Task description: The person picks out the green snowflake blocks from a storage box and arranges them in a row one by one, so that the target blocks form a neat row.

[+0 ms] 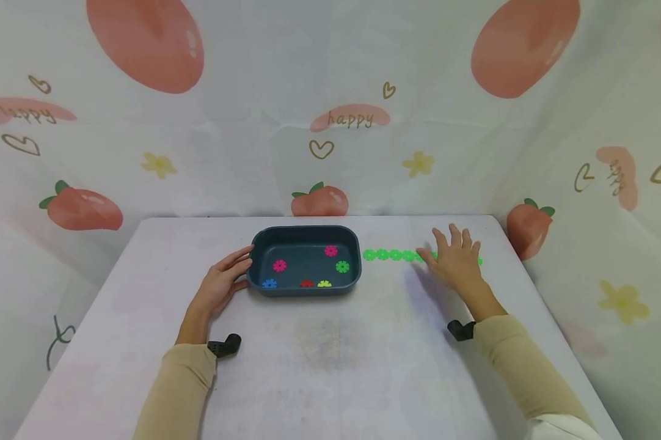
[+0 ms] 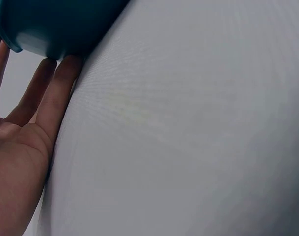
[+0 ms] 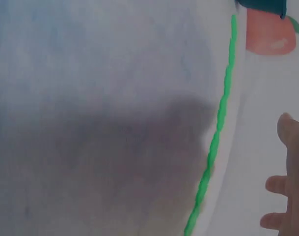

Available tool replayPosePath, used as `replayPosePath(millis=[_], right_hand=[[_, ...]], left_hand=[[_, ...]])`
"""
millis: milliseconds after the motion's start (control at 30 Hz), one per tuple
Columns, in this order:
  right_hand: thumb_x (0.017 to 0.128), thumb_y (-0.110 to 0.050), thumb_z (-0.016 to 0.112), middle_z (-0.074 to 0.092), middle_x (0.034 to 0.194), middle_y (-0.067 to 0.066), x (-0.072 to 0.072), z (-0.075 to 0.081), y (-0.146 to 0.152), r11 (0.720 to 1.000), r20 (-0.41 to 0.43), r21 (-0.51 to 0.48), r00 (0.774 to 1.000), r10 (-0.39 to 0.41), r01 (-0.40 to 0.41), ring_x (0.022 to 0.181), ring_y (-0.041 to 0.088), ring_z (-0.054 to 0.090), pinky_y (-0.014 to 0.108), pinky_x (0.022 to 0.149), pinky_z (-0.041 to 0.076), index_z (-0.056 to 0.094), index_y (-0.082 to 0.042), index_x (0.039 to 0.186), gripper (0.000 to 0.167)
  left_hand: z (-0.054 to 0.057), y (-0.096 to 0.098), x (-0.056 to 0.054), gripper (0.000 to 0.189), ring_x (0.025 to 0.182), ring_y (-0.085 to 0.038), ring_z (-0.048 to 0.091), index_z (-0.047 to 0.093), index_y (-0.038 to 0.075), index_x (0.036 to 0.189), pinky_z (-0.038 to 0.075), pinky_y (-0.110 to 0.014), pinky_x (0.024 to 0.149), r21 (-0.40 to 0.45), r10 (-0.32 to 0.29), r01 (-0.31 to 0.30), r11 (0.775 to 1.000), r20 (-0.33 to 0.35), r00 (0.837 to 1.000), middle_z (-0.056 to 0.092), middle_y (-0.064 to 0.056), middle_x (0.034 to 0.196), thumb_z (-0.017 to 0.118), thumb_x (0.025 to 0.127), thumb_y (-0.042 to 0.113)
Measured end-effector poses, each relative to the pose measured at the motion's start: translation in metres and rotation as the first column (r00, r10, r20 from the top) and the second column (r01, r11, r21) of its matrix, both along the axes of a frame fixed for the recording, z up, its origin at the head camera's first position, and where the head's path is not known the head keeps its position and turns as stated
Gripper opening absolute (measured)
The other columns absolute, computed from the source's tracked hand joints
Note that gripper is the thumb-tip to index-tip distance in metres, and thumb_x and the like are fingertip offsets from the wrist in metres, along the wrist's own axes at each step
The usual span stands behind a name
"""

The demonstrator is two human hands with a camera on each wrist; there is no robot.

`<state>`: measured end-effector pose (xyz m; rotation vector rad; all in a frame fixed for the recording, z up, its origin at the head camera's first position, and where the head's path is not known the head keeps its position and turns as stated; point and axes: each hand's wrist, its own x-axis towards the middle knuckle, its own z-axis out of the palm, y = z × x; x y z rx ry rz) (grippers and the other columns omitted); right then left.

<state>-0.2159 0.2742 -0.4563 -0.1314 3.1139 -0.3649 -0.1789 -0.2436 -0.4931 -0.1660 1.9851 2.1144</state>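
My left hand touches the left end of a dark teal rectangular basin with its fingers extended. In the left wrist view, the fingertips rest against the outer wall of the basin. Spread wide, my right hand hovers over a row of green flower-shaped discs, which runs rightward from beside the basin and is partly hidden under that hand. The right wrist view shows the row as a thin green line, with the fingers apart from it and holding nothing.
Inside the basin lie several loose flower discs, among them a pink disc, a green disc and a blue disc. The white table ends at a patterned curtain behind and at the sides.
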Motion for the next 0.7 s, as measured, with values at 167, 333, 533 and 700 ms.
replayPosePath(millis=[167,333,533,700], right_hand=[[0.104,-0.062,0.040,0.010,0.166,0.031,0.003,0.003,-0.018,0.999,0.007,0.014,0.999,0.039,-0.039,0.153,0.058,0.003,0.080,0.116,0.003,0.026,-0.009,0.160,0.079],[0.103,-0.061,0.042,0.011,0.167,0.028,0.004,0.003,-0.034,0.996,-0.002,0.036,0.997,0.081,-0.081,0.154,0.056,0.003,0.079,0.117,0.003,0.028,-0.011,0.160,0.077],[0.103,-0.060,0.045,0.013,0.168,0.027,0.005,0.006,-0.046,0.990,-0.025,0.060,0.991,0.128,-0.127,0.154,0.055,0.006,0.078,0.118,0.005,0.030,-0.012,0.160,0.075],[0.101,-0.060,0.049,0.017,0.168,0.025,0.008,0.013,-0.057,0.983,-0.055,0.085,0.985,0.165,-0.160,0.155,0.054,0.009,0.077,0.119,0.009,0.034,-0.015,0.159,0.074]], left_hand=[[0.000,0.001,0.001,0.063,0.117,-0.003,0.058,0.044,0.019,0.155,0.058,-0.022,0.089,-0.005,-0.002,0.002,1.000,0.001,1.000,0.051,0.000,0.149,0.066,0.099,0.038],[0.001,-0.001,0.002,0.064,0.117,-0.003,0.058,0.044,0.019,0.156,0.058,-0.022,0.089,-0.010,0.000,0.000,1.000,0.004,1.000,0.052,0.002,0.147,0.066,0.099,0.038],[0.001,0.000,0.002,0.064,0.116,-0.003,0.058,0.045,0.018,0.155,0.058,-0.022,0.089,-0.009,0.003,-0.003,1.000,0.006,1.000,0.054,0.003,0.145,0.067,0.098,0.039],[0.001,0.000,0.001,0.064,0.117,-0.003,0.058,0.045,0.018,0.155,0.058,-0.022,0.089,0.002,0.003,-0.003,1.000,0.011,1.000,0.055,0.007,0.142,0.068,0.098,0.038]])
